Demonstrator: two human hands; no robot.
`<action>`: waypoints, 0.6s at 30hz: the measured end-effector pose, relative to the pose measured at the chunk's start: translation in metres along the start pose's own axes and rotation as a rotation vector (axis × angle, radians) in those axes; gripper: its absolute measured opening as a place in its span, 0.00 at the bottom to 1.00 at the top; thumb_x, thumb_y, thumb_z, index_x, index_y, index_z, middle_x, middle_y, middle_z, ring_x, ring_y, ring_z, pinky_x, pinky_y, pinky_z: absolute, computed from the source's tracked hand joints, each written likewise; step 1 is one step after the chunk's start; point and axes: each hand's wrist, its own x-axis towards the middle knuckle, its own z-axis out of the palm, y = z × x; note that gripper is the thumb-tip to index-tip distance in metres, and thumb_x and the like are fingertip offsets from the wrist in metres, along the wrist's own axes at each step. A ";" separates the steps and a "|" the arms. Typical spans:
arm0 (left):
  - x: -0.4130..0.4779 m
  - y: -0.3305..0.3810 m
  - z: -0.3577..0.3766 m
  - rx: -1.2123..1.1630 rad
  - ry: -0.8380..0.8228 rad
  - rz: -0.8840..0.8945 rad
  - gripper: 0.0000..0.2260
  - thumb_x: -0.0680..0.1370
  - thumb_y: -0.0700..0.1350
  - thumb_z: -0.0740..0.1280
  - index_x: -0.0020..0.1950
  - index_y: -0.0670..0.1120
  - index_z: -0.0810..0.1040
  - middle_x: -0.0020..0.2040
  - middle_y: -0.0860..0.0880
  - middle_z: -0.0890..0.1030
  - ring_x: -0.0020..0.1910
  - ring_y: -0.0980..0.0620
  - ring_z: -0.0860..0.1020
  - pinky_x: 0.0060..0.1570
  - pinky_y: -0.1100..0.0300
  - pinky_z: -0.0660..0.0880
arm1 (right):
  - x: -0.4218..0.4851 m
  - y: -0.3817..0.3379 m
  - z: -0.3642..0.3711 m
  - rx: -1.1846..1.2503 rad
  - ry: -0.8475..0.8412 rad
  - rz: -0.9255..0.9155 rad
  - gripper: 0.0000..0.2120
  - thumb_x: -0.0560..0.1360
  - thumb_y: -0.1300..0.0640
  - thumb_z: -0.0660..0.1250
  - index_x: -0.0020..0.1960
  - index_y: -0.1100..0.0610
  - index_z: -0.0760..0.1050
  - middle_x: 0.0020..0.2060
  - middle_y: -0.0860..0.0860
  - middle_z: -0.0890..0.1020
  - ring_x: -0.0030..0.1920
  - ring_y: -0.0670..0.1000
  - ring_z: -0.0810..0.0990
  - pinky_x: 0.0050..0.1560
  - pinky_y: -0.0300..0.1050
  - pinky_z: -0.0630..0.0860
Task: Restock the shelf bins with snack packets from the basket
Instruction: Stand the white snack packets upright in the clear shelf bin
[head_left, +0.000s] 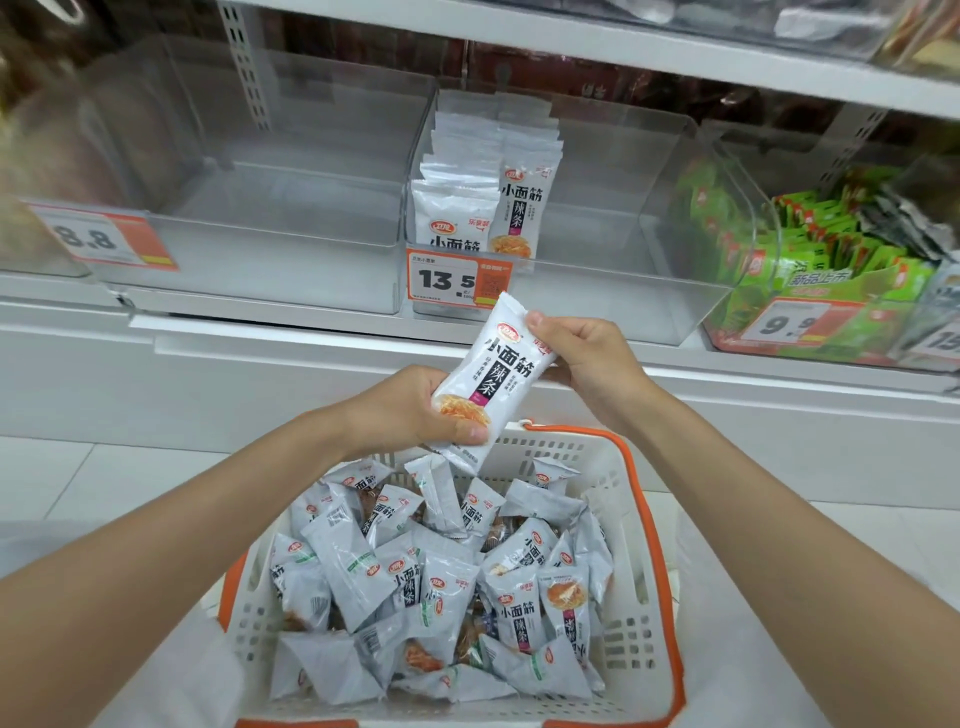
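Both hands hold one white snack packet (488, 376) above the basket, tilted, its printed front facing me. My left hand (415, 410) grips its lower end and my right hand (582, 358) pinches its upper right edge. Below them stands a white basket with an orange rim (644, 530), filled with several identical packets (441, 587). Straight ahead on the shelf is a clear bin (597, 306) with a 13.5 price tag (457, 283). Several of the same packets (483, 187) stand upright at its left side.
A clear bin (260, 260) with an 8.8 tag sits to the left with no packets visible in it. To the right, a bin holds green snack packs (810, 260) behind a 9.9 tag. Another shelf board (623, 57) hangs above the bins. A white shelf base runs below.
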 end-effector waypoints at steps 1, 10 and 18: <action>0.000 0.001 -0.001 0.005 0.031 0.013 0.07 0.71 0.41 0.76 0.46 0.47 0.82 0.38 0.55 0.84 0.36 0.59 0.79 0.36 0.67 0.75 | -0.002 -0.001 0.000 0.035 -0.068 0.053 0.11 0.77 0.53 0.68 0.48 0.61 0.82 0.43 0.55 0.86 0.44 0.52 0.84 0.48 0.45 0.82; 0.001 0.037 -0.032 -0.030 0.278 0.244 0.23 0.69 0.41 0.76 0.63 0.45 0.78 0.50 0.53 0.84 0.46 0.63 0.82 0.49 0.70 0.77 | -0.014 -0.066 -0.017 -0.100 0.034 -0.310 0.02 0.74 0.64 0.71 0.46 0.60 0.82 0.38 0.48 0.86 0.39 0.46 0.85 0.41 0.38 0.80; 0.062 0.128 -0.084 0.403 0.702 0.457 0.06 0.78 0.43 0.68 0.54 0.50 0.81 0.43 0.58 0.80 0.42 0.62 0.77 0.43 0.70 0.72 | 0.044 -0.126 -0.048 -0.564 0.254 -0.525 0.09 0.74 0.53 0.73 0.53 0.54 0.83 0.48 0.47 0.86 0.47 0.44 0.85 0.50 0.48 0.82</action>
